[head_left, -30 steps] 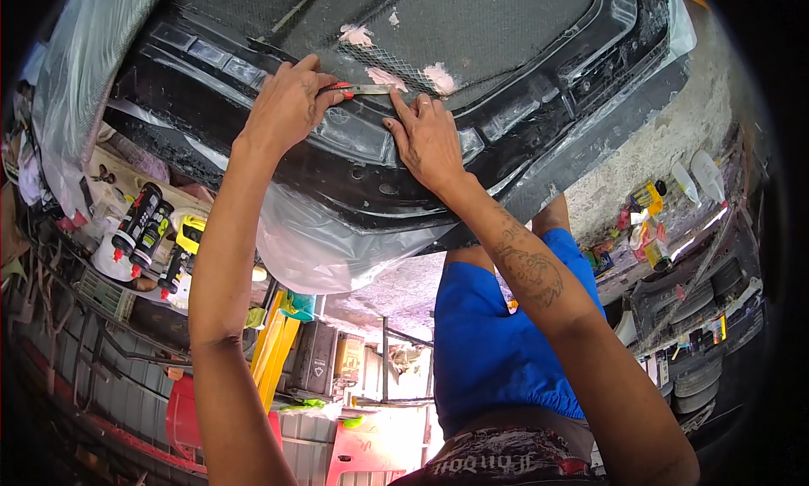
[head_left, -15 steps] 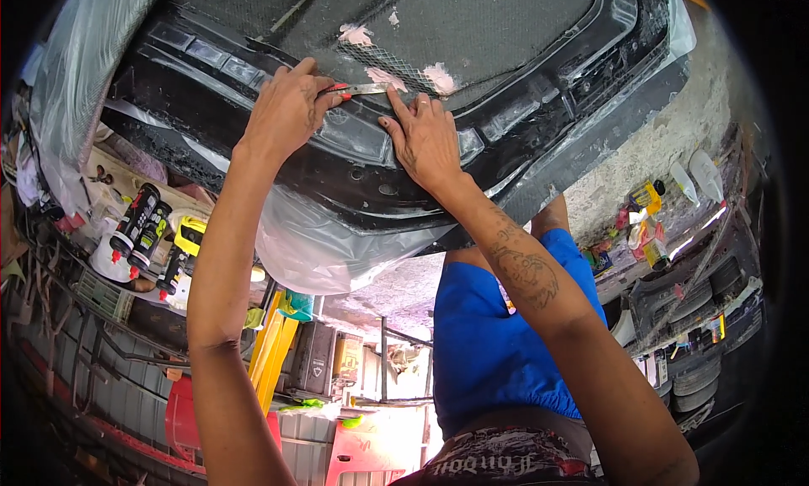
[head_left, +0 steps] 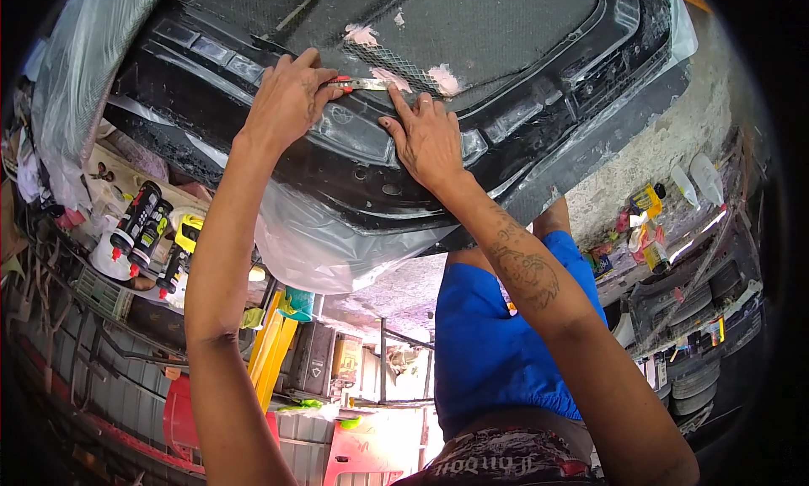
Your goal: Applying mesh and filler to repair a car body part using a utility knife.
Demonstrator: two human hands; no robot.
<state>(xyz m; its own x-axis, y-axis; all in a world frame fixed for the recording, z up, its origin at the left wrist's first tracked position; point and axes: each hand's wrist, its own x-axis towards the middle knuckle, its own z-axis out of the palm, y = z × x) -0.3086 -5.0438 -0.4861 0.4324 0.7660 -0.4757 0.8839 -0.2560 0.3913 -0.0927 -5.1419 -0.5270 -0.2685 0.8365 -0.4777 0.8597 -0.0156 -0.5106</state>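
Note:
A large black panel with a raised rim and a textured middle lies before me. A strip of wire mesh is set into it, with patches of pink filler around the mesh. My left hand is closed on a red-handled utility knife, its silver blade lying nearly level beside the lower pink patch. My right hand rests on the rim with fingers apart. Its index fingertip touches or nearly touches the blade's end; I cannot tell which.
Clear plastic sheeting hangs below the panel's near edge, with more sheeting at far left. Black bottles stand on a cluttered bench at left. Yellow packets and small containers lie at right. A yellow post rises at lower left.
My left hand has shifted slightly up, and the knife blade lies at a slightly different angle. My right hand stays almost in the same place on the rim.

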